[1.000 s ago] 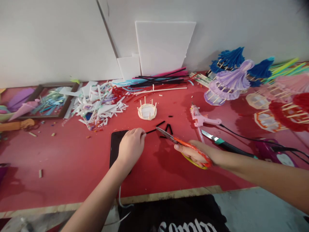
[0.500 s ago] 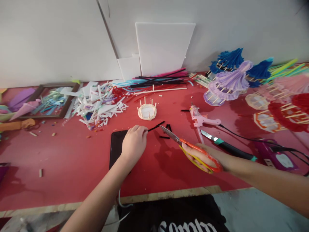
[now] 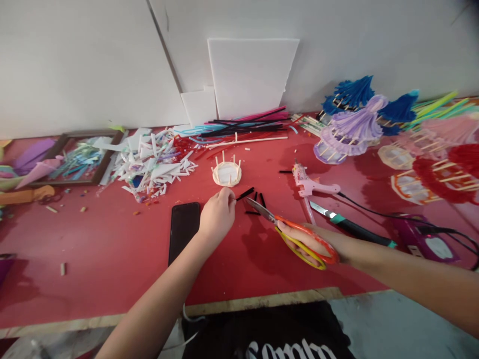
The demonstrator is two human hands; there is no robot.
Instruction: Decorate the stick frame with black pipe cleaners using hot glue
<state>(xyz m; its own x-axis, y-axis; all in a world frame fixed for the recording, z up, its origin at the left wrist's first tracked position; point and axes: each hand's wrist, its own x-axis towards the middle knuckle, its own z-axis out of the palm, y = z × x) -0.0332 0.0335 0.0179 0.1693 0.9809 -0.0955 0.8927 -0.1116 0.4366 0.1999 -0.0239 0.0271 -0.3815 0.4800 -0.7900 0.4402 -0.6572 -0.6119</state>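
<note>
Head cam: L hand (image 3: 219, 214) pinches black strip (image 3: 246, 194); R hand (image 3: 304, 240) wraps scissors (image 3: 264, 210), tips nr strip, by loose black pcs (image 3: 263, 200). For clean cuts, I'd say: strip steady, blades square, fingertips clear.

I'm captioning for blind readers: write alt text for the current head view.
The left hand holds a black strip near the scissors in the right hand, beside short black pieces on a red table. Beyond stands a round base with upright sticks; white scraps lie to the left, a pink glue gun and pleated ornaments to the right.
</note>
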